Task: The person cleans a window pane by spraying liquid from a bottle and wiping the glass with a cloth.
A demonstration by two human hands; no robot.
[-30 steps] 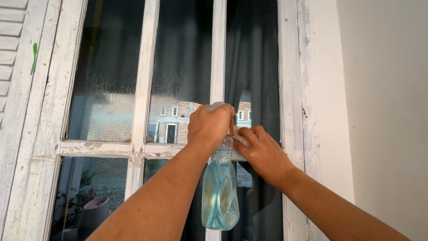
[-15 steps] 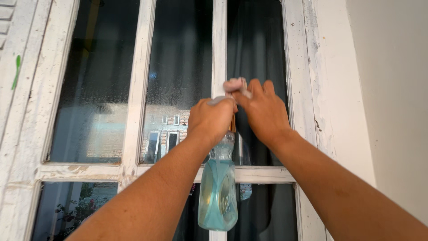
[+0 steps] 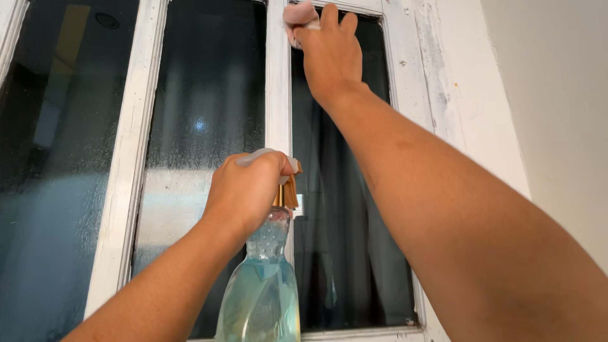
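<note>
The left hand [image 3: 244, 193] is closed around the head of a spray bottle [image 3: 261, 297], fingers wrapped over the grey top with an orange-tan trigger piece showing just beside the thumb. The bottle is clear plastic, rounded and narrow at the neck, holding pale blue liquid; it hangs upright below the fist, in front of the white centre bar of the window frame [image 3: 277, 95]. Any label on it is too washed out to make out.

The right hand [image 3: 329, 50] reaches high, fingers pinched on a small pinkish cloth [image 3: 297, 16], which seems pressed to the top left corner of the right glass pane [image 3: 354, 240]. The middle pane [image 3: 202, 114] looks misted. A bare white wall [image 3: 557, 95] lies to the right.
</note>
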